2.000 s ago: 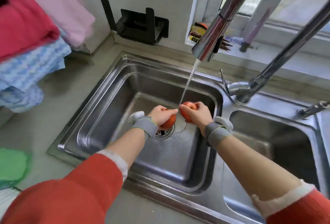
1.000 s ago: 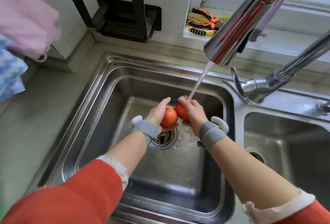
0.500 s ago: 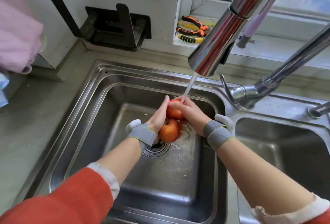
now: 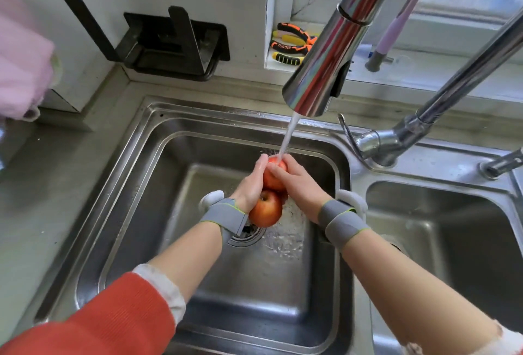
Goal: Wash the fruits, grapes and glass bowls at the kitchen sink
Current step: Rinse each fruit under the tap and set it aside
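Two red apples are stacked between my hands over the left basin (image 4: 158,190) of the steel sink. The faucet spout (image 4: 319,57) runs a thin stream onto the upper apple (image 4: 273,180). My right hand (image 4: 298,182) grips that apple from the right, fingers curled over its top. My left hand (image 4: 249,186) cups the lower apple (image 4: 265,213) in its palm, and its fingers reach up along the upper apple's left side. The thumbs are hidden. Grey straps wrap both wrists. No grapes or glass bowls are in view.
The drain (image 4: 246,237) lies just below the apples. A second basin (image 4: 452,241) is on the right, past the faucet base and lever (image 4: 368,142). Pliers (image 4: 291,43) lie on the window sill. A black rack (image 4: 169,43) sits against the wall, and pink cloth (image 4: 22,71) hangs at far left.
The apples went from side by side to stacked, the right hand's apple above the left hand's. Both hands rose closer to the spout, and the stream now lands on the upper apple.
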`<state>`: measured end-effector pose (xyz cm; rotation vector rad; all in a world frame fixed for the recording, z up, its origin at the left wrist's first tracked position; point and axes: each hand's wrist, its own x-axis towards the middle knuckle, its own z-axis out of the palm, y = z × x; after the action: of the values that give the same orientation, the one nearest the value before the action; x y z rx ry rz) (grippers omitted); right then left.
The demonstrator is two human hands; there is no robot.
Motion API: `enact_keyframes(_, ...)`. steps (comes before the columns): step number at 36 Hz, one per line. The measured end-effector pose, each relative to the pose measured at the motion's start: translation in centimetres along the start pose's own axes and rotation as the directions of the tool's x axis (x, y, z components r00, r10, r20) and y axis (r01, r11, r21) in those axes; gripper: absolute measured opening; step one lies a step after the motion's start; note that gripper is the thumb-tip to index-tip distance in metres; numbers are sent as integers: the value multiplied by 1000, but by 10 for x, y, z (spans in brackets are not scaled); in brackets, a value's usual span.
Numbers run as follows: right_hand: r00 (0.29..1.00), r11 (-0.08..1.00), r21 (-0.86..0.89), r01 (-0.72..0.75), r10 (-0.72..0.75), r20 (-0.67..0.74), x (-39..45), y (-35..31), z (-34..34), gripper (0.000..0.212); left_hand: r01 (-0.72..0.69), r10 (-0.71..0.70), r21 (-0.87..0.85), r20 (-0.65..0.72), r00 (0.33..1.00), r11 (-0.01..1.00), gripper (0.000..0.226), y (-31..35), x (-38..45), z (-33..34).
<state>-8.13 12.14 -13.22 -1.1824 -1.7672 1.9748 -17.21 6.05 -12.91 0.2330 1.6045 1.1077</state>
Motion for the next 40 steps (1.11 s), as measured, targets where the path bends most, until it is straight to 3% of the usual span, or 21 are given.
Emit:
enact_keyframes(3, 976, 986, -140, 93, -117, -181, 1, 4, 9, 24, 23, -23, 4, -31, 999, 1000, 64, -4, 2, 3)
enact_keyframes(6, 956, 986, -165, 25, -72, -286, 4, 7, 20, 26, 53, -51, 30, -73, 996, 998, 64, -3, -3, 5)
enact_keyframes(10, 984, 991, -78, -111, 99, -147, 2, 7, 22, 34, 56, -44, 110, -106, 993, 992, 63, -11, 1, 0)
enact_keyframes(15, 999, 970, -238, -49, 44, -28, -8, 6, 8, 38, 69, -30, 340, -119, 992, 938, 74, -17, 2, -6)
enact_keyframes(18, 999, 976, -213, -41, 46, 15, -10, 5, 1, 33, 69, -32, 348, -110, 993, 935, 75, -20, 6, -8)
enact_keyframes(20, 999, 991, -130, -29, 31, 12, -11, 4, 2, 30, 44, -24, 267, -76, 997, 963, 72, -18, 3, -6)
enact_keyframes(23, 989, 997, -71, -10, 0, -147, -5, 7, 13, 20, -66, 92, 298, -74, 993, 952, 66, -18, -1, 2)
enact_keyframes(26, 942, 986, 86, -140, 159, -295, 13, 6, 23, 21, -158, 245, 436, -151, 958, 886, 52, -23, -4, 11)
enact_keyframes(28, 912, 951, 169, -258, 298, -283, 26, 5, 25, 25, -243, 360, 541, -121, 925, 806, 37, -29, -10, 14)
enact_keyframes(30, 901, 929, 188, -320, 359, -242, 31, 2, 25, 24, -268, 401, 578, -113, 909, 771, 37, -30, -14, 10)
enact_keyframes(32, 928, 957, 144, -253, 282, -242, 28, -1, 27, 17, -257, 365, 509, -124, 923, 822, 42, -29, -8, 1)
enact_keyframes(35, 977, 988, -150, -26, -7, -213, 17, -3, 25, 10, -158, 179, 306, -40, 983, 939, 65, -24, 12, -13)
enact_keyframes(37, 975, 946, -300, 120, -169, -141, 9, -5, 24, 5, -127, 112, 277, 67, 991, 952, 74, -20, 19, -18)
enact_keyframes(40, 948, 872, -411, 265, -313, -52, 3, -8, 21, 5, -81, 64, 93, 180, 982, 992, 67, -15, 18, -20)
